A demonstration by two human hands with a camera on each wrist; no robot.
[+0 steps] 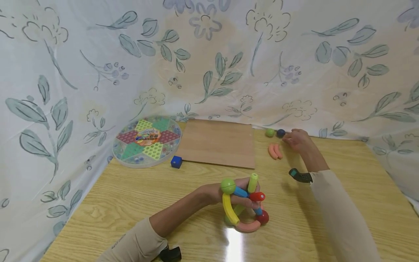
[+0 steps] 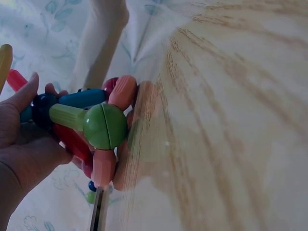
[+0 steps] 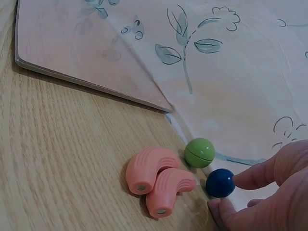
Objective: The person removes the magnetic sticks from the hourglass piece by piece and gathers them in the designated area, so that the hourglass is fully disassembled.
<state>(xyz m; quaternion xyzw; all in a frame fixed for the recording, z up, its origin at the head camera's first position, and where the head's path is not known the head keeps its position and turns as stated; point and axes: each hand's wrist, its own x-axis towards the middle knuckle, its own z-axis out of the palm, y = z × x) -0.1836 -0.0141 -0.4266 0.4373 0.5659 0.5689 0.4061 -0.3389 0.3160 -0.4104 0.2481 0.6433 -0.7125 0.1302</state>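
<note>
My left hand [image 1: 240,183] grips a built figure of magnetic rods and balls close over the table. A green ball [image 2: 105,126], a yellow curved rod [image 1: 230,210], a red ball [image 1: 262,217] and blue, red, green and salmon rods are joined in it. At the table's back edge, my right hand [image 1: 298,141] reaches to a dark blue ball [image 3: 220,183]. One fingertip meets the ball's side and other fingertips lie just below it. Beside it sit a loose green ball [image 3: 199,152] and two salmon curved rods [image 3: 151,169], lying side by side.
A wooden board [image 1: 217,143] lies at the back of the table [image 1: 137,196]. Left of it is a round Chinese checkers board [image 1: 147,140], with a small blue cube [image 1: 176,162] near its edge. Floral cloth [image 1: 209,65] hangs behind the table.
</note>
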